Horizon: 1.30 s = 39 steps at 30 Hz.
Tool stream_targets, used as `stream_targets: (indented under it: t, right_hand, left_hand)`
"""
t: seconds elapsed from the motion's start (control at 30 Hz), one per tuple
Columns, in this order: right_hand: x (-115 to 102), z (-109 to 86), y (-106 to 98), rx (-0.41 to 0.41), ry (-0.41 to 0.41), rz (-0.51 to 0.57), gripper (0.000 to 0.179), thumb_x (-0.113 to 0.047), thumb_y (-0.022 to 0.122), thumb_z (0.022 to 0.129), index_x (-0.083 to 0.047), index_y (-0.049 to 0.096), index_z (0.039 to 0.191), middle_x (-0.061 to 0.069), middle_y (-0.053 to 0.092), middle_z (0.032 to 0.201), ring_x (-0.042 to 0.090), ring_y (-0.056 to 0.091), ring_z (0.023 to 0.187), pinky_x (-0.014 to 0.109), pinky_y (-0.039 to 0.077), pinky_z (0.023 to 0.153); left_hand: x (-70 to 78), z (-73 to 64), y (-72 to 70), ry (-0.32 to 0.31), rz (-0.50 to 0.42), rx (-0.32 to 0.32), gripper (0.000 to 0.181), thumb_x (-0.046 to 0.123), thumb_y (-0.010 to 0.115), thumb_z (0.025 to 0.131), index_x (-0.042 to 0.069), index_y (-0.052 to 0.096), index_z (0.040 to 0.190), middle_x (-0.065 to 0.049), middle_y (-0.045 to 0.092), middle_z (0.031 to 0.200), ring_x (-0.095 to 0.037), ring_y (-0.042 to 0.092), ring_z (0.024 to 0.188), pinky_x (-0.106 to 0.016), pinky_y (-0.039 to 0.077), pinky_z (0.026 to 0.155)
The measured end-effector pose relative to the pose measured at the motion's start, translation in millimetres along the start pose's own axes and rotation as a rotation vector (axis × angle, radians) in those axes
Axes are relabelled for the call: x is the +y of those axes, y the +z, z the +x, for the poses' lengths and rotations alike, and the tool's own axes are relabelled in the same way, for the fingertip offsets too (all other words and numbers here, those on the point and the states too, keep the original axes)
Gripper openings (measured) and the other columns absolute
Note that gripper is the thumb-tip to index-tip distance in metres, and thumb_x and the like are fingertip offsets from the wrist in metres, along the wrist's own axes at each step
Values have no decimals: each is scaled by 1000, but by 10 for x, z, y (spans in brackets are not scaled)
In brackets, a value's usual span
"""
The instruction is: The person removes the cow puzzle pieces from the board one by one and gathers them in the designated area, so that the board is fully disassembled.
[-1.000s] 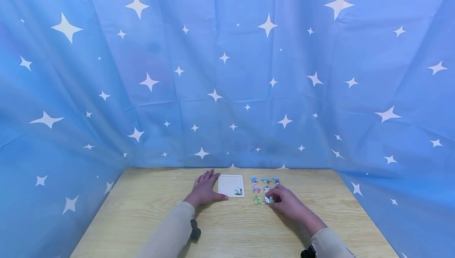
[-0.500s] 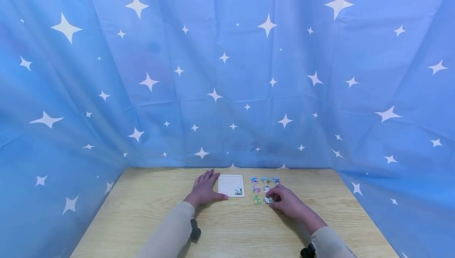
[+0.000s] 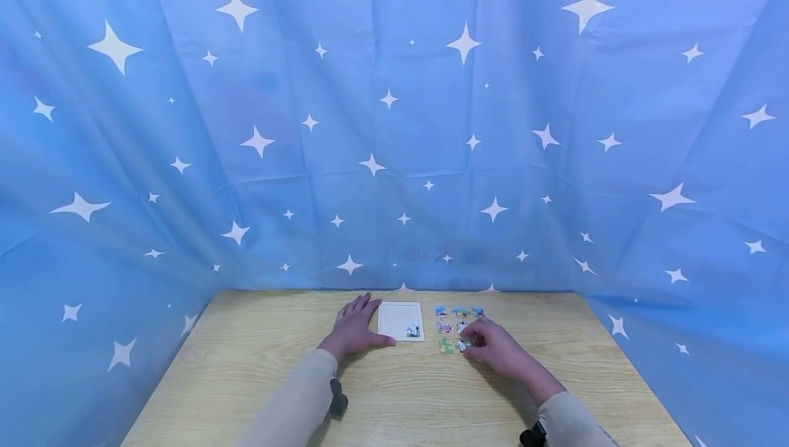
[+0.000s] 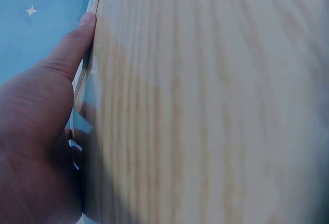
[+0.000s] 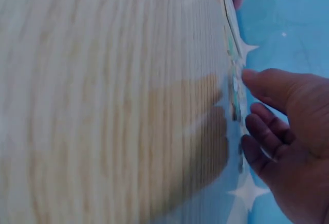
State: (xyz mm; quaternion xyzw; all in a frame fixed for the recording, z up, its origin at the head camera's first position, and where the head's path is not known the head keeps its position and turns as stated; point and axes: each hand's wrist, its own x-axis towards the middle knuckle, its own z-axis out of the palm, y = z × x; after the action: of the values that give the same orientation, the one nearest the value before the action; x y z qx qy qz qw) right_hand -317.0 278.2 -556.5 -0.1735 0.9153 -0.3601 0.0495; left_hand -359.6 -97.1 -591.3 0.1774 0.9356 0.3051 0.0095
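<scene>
My left hand (image 3: 354,329) lies at the left side of a square white puzzle board (image 3: 394,324), thumb along its near edge and fingers spread at its far left corner. One small printed piece (image 3: 414,330) sits in the board's near right corner. To the right, my right hand (image 3: 499,349) pinches a white and green puzzle piece (image 3: 462,346) between thumb and index finger, low at the tabletop. In the right wrist view the thumb (image 5: 267,85) is right at the row of pieces, with the other fingers curled below it. The palm hides part of the layout.
Several other puzzle pieces lie in rows right of the board, among them a green one (image 3: 446,346), a pink one (image 3: 444,328) and a blue one (image 3: 440,311). The wooden table (image 3: 407,399) ends at a blue star-printed curtain (image 3: 394,228).
The right hand's fingertips have shifted very slightly left over the white and green puzzle piece. My left hand and the board have stayed in place.
</scene>
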Motion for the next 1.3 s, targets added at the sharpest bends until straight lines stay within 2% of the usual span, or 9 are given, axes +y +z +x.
stream_targets:
  t: [0.17, 0.37, 0.5, 0.73, 0.83, 0.93, 1.03, 1.17, 1.3]
  right_hand:
    - [-110, 46, 40, 36, -16, 1, 17, -13, 84, 99, -10, 79, 115, 2, 65, 111, 16, 62, 95, 29, 57, 76]
    - [-298, 155, 107, 20, -76, -3, 19, -10, 81, 101, -6, 78, 119, 6, 64, 111, 18, 61, 93, 29, 57, 69]
    - [-418, 252, 170, -1, -110, -19, 28, -9, 80, 102, -1, 75, 128, 9, 65, 114, 18, 64, 97, 29, 58, 75]
    - [-589, 413, 326, -30, -200, -101, 38, -9, 82, 100, 2, 71, 135, 13, 65, 120, 27, 67, 102, 42, 61, 85]
    - [-633, 474, 399, -31, -262, -158, 42, -9, 84, 98, 2, 71, 137, 12, 65, 118, 24, 66, 98, 44, 60, 87]
    - [-663, 528, 466, -27, -295, -204, 44, -11, 85, 97, 2, 71, 138, 12, 65, 118, 20, 62, 94, 44, 59, 86]
    - [-681, 583, 526, -27, -290, -241, 47, -13, 85, 98, 0, 70, 140, 11, 65, 121, 20, 63, 97, 45, 59, 90]
    - [-702, 646, 573, -39, -280, -288, 49, -14, 87, 97, -1, 70, 141, 9, 66, 121, 24, 67, 105, 48, 60, 94]
    - [-730, 679, 586, -73, -257, -314, 48, -16, 88, 97, -3, 72, 140, 7, 66, 118, 22, 66, 102, 47, 60, 93]
  left_hand:
    - [37, 2, -28, -19, 7, -18, 115, 71, 89, 81, 9, 45, 169, -22, 27, 179, -50, 20, 165, -69, 15, 131]
    - [55, -6, -47, -32, 35, -34, 112, 68, 89, 83, 13, 45, 170, -20, 27, 180, -47, 20, 166, -68, 17, 132]
    - [35, -11, -31, -22, 30, -28, 112, 72, 86, 84, 13, 45, 170, -20, 27, 180, -47, 20, 166, -68, 17, 131]
    - [-34, 12, 38, 3, 14, 10, 116, 79, 85, 79, 14, 48, 168, -21, 30, 179, -49, 22, 165, -72, 18, 129]
    - [-62, 28, 59, 4, 28, 14, 117, 81, 83, 79, 15, 47, 168, -21, 29, 179, -49, 22, 165, -71, 18, 129]
    - [-5, 10, 3, -9, 23, -6, 116, 76, 86, 80, 12, 46, 168, -22, 28, 179, -49, 21, 165, -71, 17, 130]
    - [35, -5, -37, -15, 26, -20, 113, 71, 87, 82, 10, 46, 169, -22, 28, 179, -48, 20, 166, -71, 16, 130]
    - [-6, 1, 3, 7, 32, 2, 113, 77, 83, 84, 11, 47, 168, -23, 30, 178, -49, 22, 165, -71, 18, 129]
    - [-18, 1, 22, 19, 23, 15, 116, 79, 83, 81, 11, 47, 168, -23, 30, 178, -50, 22, 164, -73, 18, 128]
